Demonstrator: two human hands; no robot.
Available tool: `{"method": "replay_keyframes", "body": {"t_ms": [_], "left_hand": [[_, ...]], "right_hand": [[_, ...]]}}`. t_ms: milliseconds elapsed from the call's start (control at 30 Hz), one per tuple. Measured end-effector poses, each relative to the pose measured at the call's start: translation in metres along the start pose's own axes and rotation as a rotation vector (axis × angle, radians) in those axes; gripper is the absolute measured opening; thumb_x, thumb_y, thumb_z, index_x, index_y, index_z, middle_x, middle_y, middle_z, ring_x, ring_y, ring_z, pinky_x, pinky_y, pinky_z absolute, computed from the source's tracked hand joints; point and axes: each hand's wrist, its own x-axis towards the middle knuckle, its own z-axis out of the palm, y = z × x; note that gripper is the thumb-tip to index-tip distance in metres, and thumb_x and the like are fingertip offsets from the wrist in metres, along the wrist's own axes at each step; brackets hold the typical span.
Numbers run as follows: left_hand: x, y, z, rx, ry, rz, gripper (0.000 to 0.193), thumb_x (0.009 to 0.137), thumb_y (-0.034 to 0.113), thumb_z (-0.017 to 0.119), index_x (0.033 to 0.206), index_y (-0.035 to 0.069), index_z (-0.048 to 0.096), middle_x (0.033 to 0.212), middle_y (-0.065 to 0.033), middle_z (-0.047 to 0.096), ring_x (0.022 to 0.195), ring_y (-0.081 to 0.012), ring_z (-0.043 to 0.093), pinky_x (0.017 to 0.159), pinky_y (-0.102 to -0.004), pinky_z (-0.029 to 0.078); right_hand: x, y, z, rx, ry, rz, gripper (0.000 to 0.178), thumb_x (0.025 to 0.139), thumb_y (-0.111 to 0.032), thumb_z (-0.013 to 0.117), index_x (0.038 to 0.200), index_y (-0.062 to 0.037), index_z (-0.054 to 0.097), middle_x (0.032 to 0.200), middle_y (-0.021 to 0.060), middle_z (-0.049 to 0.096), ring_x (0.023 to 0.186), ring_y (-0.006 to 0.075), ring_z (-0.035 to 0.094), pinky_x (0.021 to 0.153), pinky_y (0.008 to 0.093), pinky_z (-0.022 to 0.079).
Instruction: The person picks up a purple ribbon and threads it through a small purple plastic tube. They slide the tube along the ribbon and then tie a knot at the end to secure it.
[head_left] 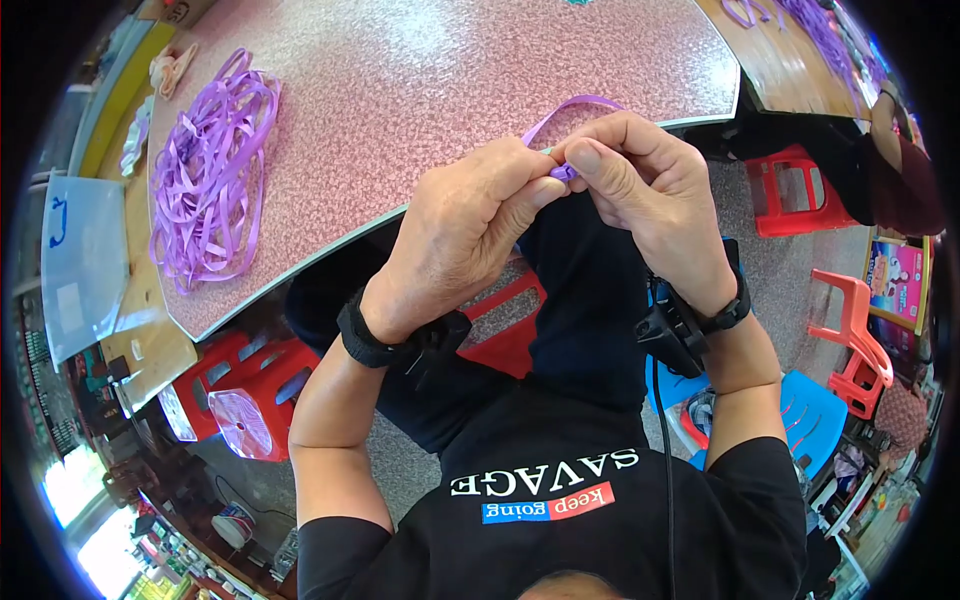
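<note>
Both hands meet just past the near edge of the pink speckled table (400, 110). Between them is a small folded or knotted bit of purple ribbon (565, 173). My left hand (470, 215) pinches it from the left with thumb and forefinger. From the other side, my right hand (645, 195) grips it with thumb and fingertips. A loop of the same purple ribbon (572, 103) arches up behind the fingers onto the tabletop. How the ribbon is folded inside the fingers is mostly hidden. A tangled heap of purple ribbon (215, 170) lies on the table's left side.
A clear plastic sheet or box (85, 265) stands left of the table. Red stools (255, 400) sit at lower left, a blue stool (812, 415) at right. More purple ribbon (822, 35) lies on another table at upper right, near a person in dark red (905, 185).
</note>
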Motion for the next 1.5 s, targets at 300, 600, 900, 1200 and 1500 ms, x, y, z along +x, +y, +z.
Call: {"method": "replay_keyframes", "body": {"t_ms": [300,600,900,1200,1500], "left_hand": [[0.002,0.003,0.006,0.014,0.052,0.023,0.012,0.093,0.011,0.064,0.099,0.000,0.062,0.075,-0.0122,0.056,0.064,-0.0292,0.058,0.055,-0.0362,0.045],[0.003,0.009,0.005,0.254,0.126,0.114,0.010,0.088,0.009,0.067,0.092,0.003,0.061,0.071,-0.0097,0.052,0.056,-0.0262,0.056,0.047,-0.0358,0.043],[0.004,0.019,0.005,0.217,0.113,0.054,0.007,0.094,0.003,0.059,0.096,-0.003,0.062,0.073,-0.0130,0.054,0.059,-0.0260,0.056,0.053,-0.0340,0.043],[0.002,0.007,0.001,0.231,0.163,0.118,0.009,0.089,0.009,0.067,0.089,0.003,0.059,0.073,-0.0102,0.057,0.057,-0.0271,0.059,0.048,-0.0356,0.045],[-0.001,0.004,-0.005,0.259,0.103,0.098,0.009,0.089,0.010,0.067,0.091,0.003,0.060,0.074,-0.0092,0.057,0.058,-0.0261,0.060,0.048,-0.0352,0.045]], "right_hand": [[-0.004,0.002,0.008,-0.024,0.111,-0.032,0.015,0.097,-0.012,0.062,0.098,0.0024,0.064,0.084,0.0036,0.067,0.078,0.0062,0.063,0.069,0.0196,0.051],[-0.001,0.001,0.010,0.139,0.081,0.055,0.017,0.098,-0.017,0.063,0.095,-0.0006,0.063,0.078,-0.0012,0.063,0.066,0.0014,0.054,0.057,0.0161,0.042],[-0.002,0.007,0.028,0.034,0.259,-0.205,0.012,0.097,-0.013,0.064,0.093,-0.0009,0.062,0.078,-0.0015,0.063,0.067,0.0002,0.053,0.057,0.0169,0.043],[-0.001,0.001,0.025,0.092,0.159,-0.088,0.018,0.101,-0.014,0.057,0.102,0.0010,0.066,0.072,-0.0001,0.058,0.057,0.0025,0.049,0.046,0.0170,0.036],[-0.005,-0.002,0.008,0.043,0.021,-0.001,0.020,0.097,-0.008,0.061,0.112,0.0038,0.066,0.076,0.0026,0.062,0.058,0.0045,0.052,0.046,0.0167,0.040]]}}
